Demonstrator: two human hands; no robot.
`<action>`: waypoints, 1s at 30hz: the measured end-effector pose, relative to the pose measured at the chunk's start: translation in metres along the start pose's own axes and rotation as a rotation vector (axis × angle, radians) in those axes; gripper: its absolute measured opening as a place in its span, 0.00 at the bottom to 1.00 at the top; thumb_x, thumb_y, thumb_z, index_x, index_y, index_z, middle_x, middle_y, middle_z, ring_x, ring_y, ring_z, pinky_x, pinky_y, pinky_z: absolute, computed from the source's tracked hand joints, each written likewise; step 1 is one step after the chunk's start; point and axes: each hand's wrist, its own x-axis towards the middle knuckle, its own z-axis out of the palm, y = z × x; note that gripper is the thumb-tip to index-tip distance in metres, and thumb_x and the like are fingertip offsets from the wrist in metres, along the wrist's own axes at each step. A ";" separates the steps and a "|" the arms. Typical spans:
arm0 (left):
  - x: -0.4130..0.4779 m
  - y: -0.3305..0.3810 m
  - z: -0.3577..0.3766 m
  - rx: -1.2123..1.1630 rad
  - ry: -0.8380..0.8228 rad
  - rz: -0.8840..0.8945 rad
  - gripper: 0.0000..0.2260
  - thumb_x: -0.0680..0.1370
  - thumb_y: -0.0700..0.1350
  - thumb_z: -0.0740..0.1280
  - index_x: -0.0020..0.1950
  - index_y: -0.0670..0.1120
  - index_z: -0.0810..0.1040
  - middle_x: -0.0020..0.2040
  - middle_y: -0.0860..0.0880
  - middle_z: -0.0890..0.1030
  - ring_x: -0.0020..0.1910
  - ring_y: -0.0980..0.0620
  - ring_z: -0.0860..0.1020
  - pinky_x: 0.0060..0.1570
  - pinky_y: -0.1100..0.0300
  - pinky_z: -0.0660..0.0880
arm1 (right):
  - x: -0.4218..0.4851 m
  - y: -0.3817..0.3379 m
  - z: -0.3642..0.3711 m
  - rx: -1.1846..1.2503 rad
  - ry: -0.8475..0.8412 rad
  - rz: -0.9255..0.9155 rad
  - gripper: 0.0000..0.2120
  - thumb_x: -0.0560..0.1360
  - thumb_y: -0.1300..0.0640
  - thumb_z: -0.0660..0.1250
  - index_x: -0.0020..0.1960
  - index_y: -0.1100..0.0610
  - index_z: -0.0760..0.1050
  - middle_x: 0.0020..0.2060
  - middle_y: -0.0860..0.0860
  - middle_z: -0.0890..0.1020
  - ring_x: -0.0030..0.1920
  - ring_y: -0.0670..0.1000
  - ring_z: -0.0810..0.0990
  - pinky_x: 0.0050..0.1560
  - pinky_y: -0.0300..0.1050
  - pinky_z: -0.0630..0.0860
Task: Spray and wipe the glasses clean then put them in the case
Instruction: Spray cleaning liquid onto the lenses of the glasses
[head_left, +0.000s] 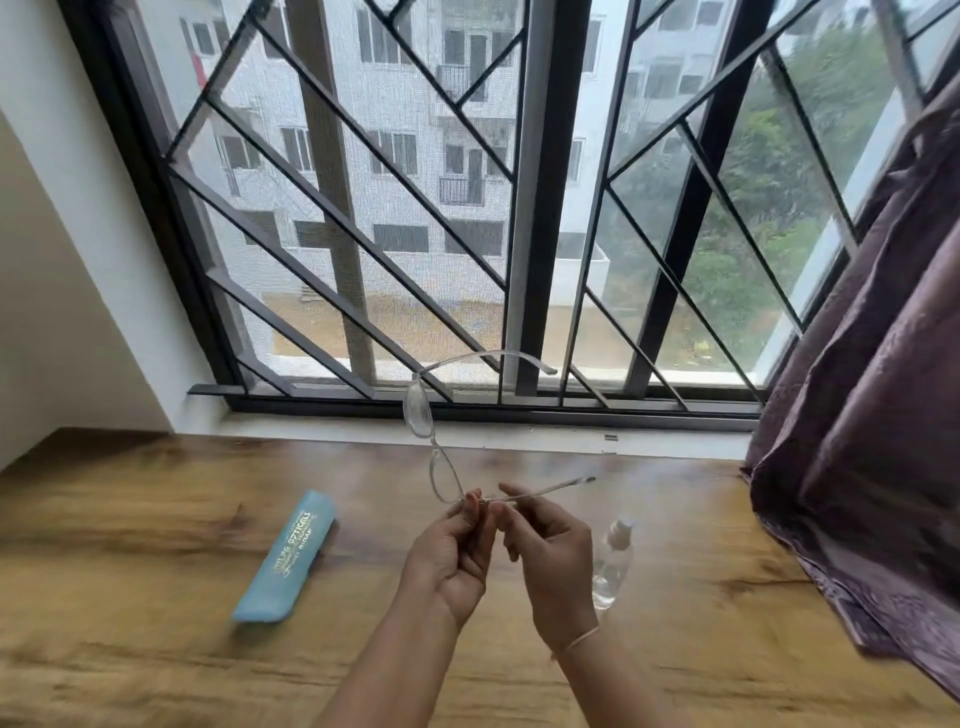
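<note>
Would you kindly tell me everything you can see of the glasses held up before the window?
The glasses have a thin, clear frame that looks like transparent plastic, with two oval lenses. They are turned on end, one lens above the other, both temples unfolded and pointing right. Held in the air above the wooden table, they are pinched at the lower hinge by the left hand and on the lower temple by the right hand. Nothing else touches them.

The glasses (417, 413) have a clear, glossy plastic frame, the case (284, 558) looks like matt blue cloth or soft plastic with gilt lettering, the bottle (612, 564) is clear plastic, the table (156, 597) smooth grained wood, the curtain (883, 364) faintly shiny purple cloth.
</note>
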 end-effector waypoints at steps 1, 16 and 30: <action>-0.002 0.000 0.001 0.003 -0.008 -0.016 0.06 0.75 0.34 0.62 0.39 0.37 0.75 0.26 0.44 0.80 0.24 0.51 0.80 0.24 0.64 0.77 | 0.002 -0.001 0.000 0.007 0.009 -0.008 0.08 0.69 0.67 0.71 0.44 0.56 0.83 0.26 0.52 0.78 0.27 0.48 0.70 0.28 0.40 0.69; 0.005 0.033 -0.025 0.314 0.071 0.282 0.09 0.76 0.27 0.58 0.48 0.35 0.76 0.39 0.41 0.81 0.33 0.50 0.82 0.35 0.65 0.79 | 0.025 -0.015 -0.023 -0.418 0.116 -0.364 0.03 0.69 0.57 0.68 0.37 0.54 0.80 0.24 0.49 0.79 0.26 0.48 0.77 0.27 0.50 0.76; -0.031 0.103 0.012 1.433 -0.144 1.367 0.11 0.66 0.27 0.72 0.43 0.40 0.84 0.39 0.51 0.83 0.38 0.69 0.79 0.41 0.78 0.71 | 0.039 -0.030 -0.029 -0.561 0.053 -0.552 0.05 0.68 0.63 0.68 0.35 0.58 0.80 0.27 0.38 0.76 0.28 0.42 0.76 0.32 0.37 0.74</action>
